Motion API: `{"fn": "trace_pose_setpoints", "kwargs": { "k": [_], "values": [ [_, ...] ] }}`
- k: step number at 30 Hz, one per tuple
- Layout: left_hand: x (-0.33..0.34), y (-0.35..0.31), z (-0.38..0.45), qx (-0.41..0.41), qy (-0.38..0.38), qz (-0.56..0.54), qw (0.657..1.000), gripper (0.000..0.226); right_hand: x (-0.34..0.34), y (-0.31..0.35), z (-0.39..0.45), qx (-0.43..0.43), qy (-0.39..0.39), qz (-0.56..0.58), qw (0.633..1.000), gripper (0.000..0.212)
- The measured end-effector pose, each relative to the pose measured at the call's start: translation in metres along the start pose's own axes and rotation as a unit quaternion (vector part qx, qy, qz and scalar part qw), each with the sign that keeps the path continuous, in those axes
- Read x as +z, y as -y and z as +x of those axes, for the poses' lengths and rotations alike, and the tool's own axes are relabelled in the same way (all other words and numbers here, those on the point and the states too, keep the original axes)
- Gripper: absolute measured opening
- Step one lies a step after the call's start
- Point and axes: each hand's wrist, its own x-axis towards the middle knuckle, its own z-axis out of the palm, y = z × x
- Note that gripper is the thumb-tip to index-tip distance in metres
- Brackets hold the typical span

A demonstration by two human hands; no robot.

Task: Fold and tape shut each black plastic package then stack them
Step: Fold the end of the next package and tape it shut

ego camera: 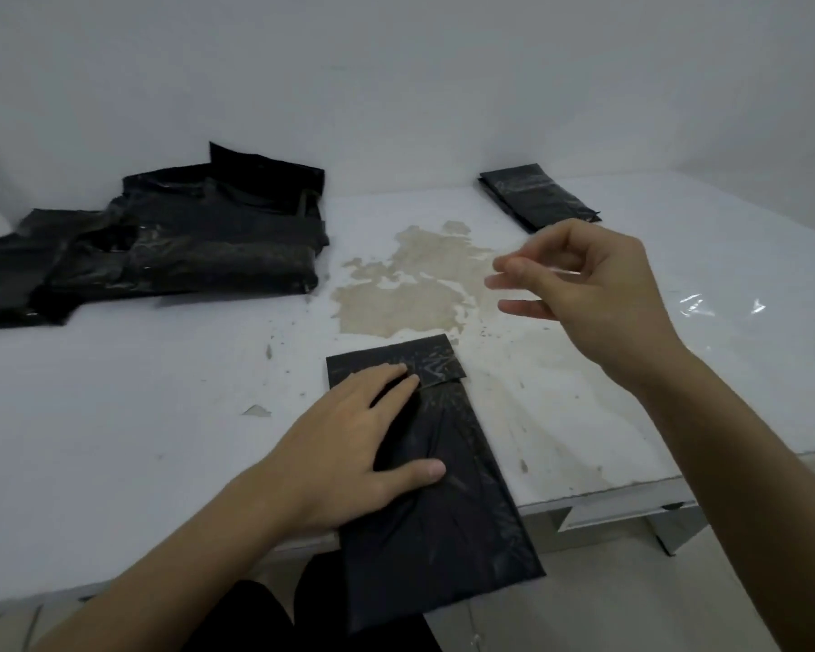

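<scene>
White tabletop [161,416], scuffed and stained; at far left a heap of black packages [161,247] lies untaped; the current package [438,487], flap folded, is pressed flat under the left hand [349,454], fingers straight; clear tape [544,270] is pinched by the right hand [594,284]; a finished stack [537,195] waits far right; much seemingly remains.

Setting: plain packing workroom, bare and undecorated.
Walls: blank white wall [396,63] across upper frame.
Work surface: worn white table [137,392], brown peeled patch [405,284] at centre.
Stock: heaped black plastic packages [161,237], upper left.
</scene>
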Motion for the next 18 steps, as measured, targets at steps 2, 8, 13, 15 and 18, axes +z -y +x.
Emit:
{"fn": "trace_pose_setpoints", "kwargs": {
  "k": [2, 8, 13, 15, 18],
  "values": [
    [-0.006, 0.024, -0.002, -0.011, 0.012, -0.007, 1.000, 0.102, 0.021, -0.002, 0.004, 0.025, 0.015, 0.033, 0.999, 0.007],
    [-0.017, 0.091, -0.011, -0.037, 0.017, -0.042, 0.998, 0.115, 0.076, -0.012, 0.015, 0.060, 0.057, 0.074, 0.994, 0.010],
    [-0.027, 0.116, -0.015, -0.072, 0.018, -0.160, 0.984, 0.090, 0.111, -0.022, 0.023, 0.047, 0.080, 0.043, 0.995, 0.016],
    [-0.025, 0.126, -0.007, -0.107, -0.006, -0.325, 0.940, 0.069, 0.119, -0.025, 0.025, 0.014, 0.099, 0.004, 0.995, 0.016],
    [-0.030, 0.134, 0.005, -0.173, -0.069, -0.497, 0.848, 0.043, 0.129, -0.032, 0.020, -0.094, 0.160, -0.058, 0.981, 0.016]
  ]
}}
